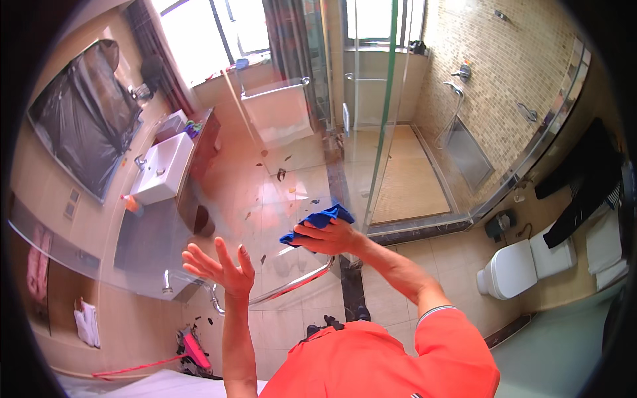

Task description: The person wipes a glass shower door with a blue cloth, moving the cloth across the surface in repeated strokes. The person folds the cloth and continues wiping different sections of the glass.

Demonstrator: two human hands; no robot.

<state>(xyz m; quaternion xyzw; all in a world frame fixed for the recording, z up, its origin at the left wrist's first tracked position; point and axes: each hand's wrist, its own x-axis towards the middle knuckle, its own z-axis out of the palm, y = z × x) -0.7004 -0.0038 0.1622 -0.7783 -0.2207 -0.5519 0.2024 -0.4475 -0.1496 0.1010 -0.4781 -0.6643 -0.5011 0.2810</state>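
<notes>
A blue cloth lies under the fingers of my right hand, pressed against a clear glass panel in front of me. My left hand is raised with its fingers spread, near the same glass, and holds nothing. Whether its fingertips touch the pane cannot be told. Below both hands, a chrome bar handle runs along the glass. To the right of the cloth rises the green-tinted edge of a glass pane.
Scattered dark debris lies on the tiled floor beyond the glass. A white sink stands at left, a toilet at right. A pink broom lies at lower left. A dark stone threshold borders the shower floor.
</notes>
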